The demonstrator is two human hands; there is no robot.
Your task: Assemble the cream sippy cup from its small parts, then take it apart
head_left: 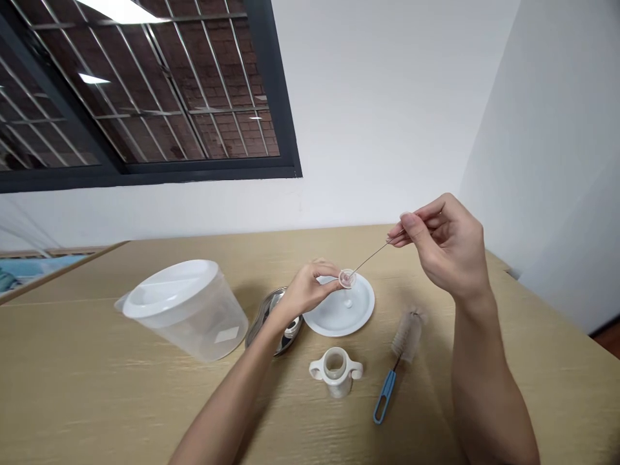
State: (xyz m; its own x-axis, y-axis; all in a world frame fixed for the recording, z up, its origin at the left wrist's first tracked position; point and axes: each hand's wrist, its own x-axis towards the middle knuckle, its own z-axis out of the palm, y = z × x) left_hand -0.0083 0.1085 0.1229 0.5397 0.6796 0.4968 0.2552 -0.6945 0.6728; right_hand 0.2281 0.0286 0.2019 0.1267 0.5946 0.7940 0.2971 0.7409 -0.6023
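My left hand [306,288] pinches a small clear round part [347,278] just above a white plate [339,313]. My right hand [443,242], raised higher and to the right, pinches the end of a thin wire tool [372,256] whose tip reaches into that small part. Both hands are closed on what they hold. A white two-handled cup [336,370] stands upright on the wooden table [97,387] in front of the plate. A bottle brush [397,361] with a blue handle lies to the cup's right.
A clear plastic pitcher [186,316] with a white lid lies tilted at the left. A steel bowl [271,320] sits partly hidden behind my left wrist. White walls and a dark-framed window stand behind the table.
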